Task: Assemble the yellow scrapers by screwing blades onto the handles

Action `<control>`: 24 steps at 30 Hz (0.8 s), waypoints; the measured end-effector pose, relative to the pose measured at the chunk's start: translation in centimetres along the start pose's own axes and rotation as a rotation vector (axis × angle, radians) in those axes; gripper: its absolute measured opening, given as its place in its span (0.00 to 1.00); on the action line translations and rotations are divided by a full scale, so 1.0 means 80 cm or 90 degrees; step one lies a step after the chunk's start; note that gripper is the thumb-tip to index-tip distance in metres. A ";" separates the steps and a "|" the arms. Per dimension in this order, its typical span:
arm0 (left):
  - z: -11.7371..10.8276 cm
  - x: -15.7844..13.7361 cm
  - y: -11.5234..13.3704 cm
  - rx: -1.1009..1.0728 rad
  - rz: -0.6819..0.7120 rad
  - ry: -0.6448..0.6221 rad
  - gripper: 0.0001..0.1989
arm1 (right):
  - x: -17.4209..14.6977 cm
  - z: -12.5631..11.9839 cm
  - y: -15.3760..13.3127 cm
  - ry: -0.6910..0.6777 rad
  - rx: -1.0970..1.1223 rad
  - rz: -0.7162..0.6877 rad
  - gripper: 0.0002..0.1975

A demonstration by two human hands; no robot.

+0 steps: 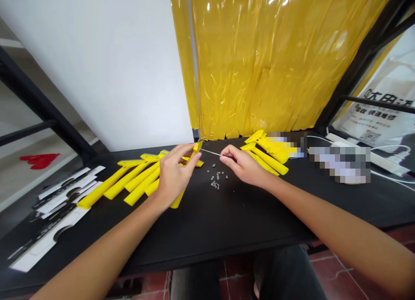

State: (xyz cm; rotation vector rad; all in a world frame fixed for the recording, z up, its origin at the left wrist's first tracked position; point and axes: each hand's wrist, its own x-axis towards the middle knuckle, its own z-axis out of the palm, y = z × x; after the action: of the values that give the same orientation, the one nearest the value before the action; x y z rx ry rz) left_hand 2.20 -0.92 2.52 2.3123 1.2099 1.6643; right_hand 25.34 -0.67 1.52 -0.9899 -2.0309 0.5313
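Note:
Pinched in my left hand point(175, 172) is a yellow plastic handle point(198, 146) with an angled head, raised above the black table; my fingers hide much of it. My right hand point(241, 165) closes around a screwdriver point(210, 151), whose thin metal shaft points left. The shaft's tip meets the yellow head or lies very close to it. Below, between my hands, several small screws and nuts point(215, 185) are scattered. More yellow handles point(126, 179) lie in a row beside and beneath my left hand.
Other yellow handles point(270, 159) are piled right of my right hand. White cardboard sleeves point(45, 244) are stacked at far left. A power strip point(385, 159) with white cables lies at the right. A yellow plastic curtain point(259, 66) and a white panel point(129, 66) stand behind the table point(207, 231).

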 end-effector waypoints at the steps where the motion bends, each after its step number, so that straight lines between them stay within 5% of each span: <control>1: -0.001 0.000 0.000 -0.004 -0.003 -0.002 0.08 | 0.000 -0.002 -0.003 -0.010 -0.005 -0.007 0.11; 6: -0.004 0.001 0.003 0.004 0.023 -0.003 0.07 | -0.001 -0.006 -0.008 -0.061 0.010 -0.020 0.15; 15: -0.004 -0.003 0.006 0.022 0.109 0.015 0.09 | 0.008 -0.011 0.009 0.017 0.016 -0.078 0.11; 24: -0.003 -0.003 0.012 -0.014 0.075 0.021 0.06 | 0.001 -0.006 0.000 -0.064 0.098 -0.008 0.16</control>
State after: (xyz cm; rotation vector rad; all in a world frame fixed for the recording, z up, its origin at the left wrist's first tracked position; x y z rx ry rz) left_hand 2.50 -1.84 2.90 2.3956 1.0751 1.7491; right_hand 25.69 -0.63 1.83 -0.8741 -2.0482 0.7318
